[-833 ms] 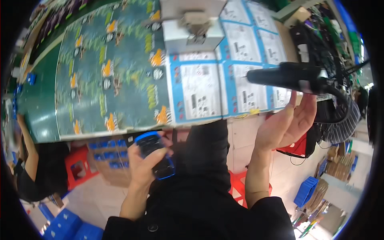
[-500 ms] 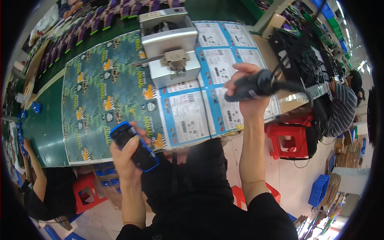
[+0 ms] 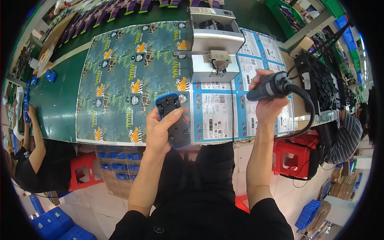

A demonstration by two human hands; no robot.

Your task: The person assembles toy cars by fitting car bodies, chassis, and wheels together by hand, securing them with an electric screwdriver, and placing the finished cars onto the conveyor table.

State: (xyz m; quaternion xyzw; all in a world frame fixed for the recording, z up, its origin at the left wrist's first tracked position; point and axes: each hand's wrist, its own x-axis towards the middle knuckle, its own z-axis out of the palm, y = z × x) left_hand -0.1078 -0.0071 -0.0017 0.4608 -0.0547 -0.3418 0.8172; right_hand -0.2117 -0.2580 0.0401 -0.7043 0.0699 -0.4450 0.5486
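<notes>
Your left hand [image 3: 160, 130] was wrapped around a flat black rectangular device with a blue rim [image 3: 173, 120], held above the near edge of the green surface [image 3: 56, 100]; your fingers covered part of its lower half, so its face was hard to make out. Your right hand [image 3: 269, 105] gripped a black cylindrical power tool [image 3: 269, 86] by its body, lifted over the near right part of the surface; its tip was hidden behind your fingers, and its black cable [image 3: 308, 112] looped down past the near edge. Under both hands lay a large printed cardboard sheet with jungle-patterned and blue-and-white panels [image 3: 128, 80]. A grey metal box-shaped machine [image 3: 214, 42] stood on the sheet toward the far edge. At the left edge, another person's arm [image 3: 34, 136] reached onto the surface, their body cut off by the picture's rim.
</notes>
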